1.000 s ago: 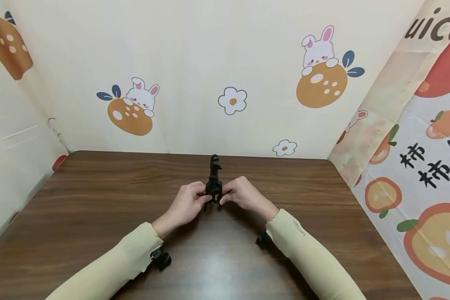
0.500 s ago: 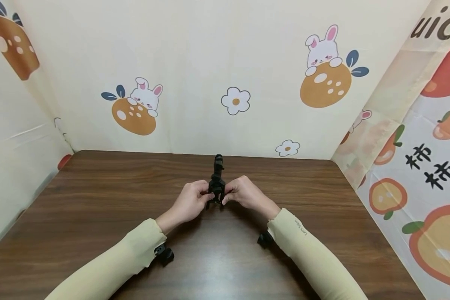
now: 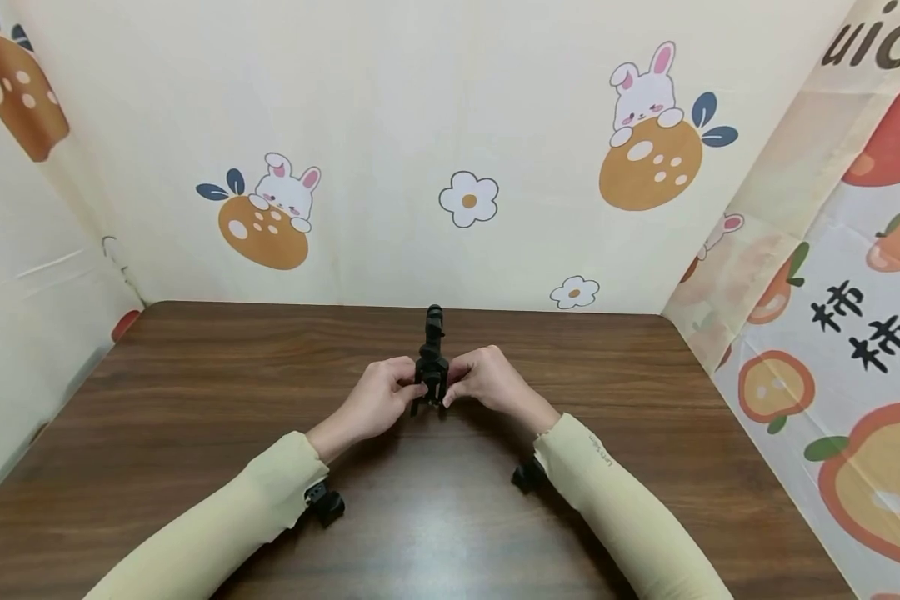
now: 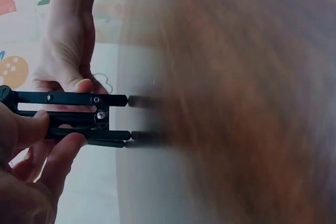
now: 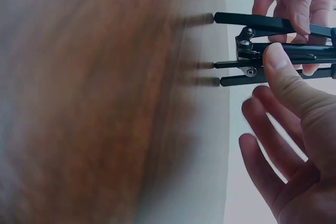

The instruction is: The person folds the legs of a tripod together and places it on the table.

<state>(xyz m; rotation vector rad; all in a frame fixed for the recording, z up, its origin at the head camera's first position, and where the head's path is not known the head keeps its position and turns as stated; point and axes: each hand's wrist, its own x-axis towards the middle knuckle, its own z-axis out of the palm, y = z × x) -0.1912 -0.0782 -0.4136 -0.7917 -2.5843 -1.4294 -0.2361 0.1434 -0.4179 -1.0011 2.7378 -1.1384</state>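
A small black tripod (image 3: 432, 354) stands upright at the middle of the brown table (image 3: 217, 383), toward its back. Its legs (image 4: 68, 98) are drawn in close around the central column, and their tips meet the tabletop. From one side my left hand (image 3: 373, 398) pinches a leg between thumb and fingers. On the other side my right hand (image 3: 491, 383) does the same; in the right wrist view its thumb (image 5: 278, 59) presses the tripod, while the lower fingers hang loosely curled. The tripod's top end is outside both wrist views.
Behind the table rises a cream wall covering (image 3: 375, 233) printed with rabbits and flowers. A fruit-printed sheet (image 3: 780, 450) hangs along the right edge, and a pale sheet (image 3: 37, 292) lines the left. Black wrist cameras (image 3: 326, 506) sit under both sleeves, just above the tabletop.
The head view has shifted slightly. Both hands keep their hold on the tripod, which stays in the same spot.
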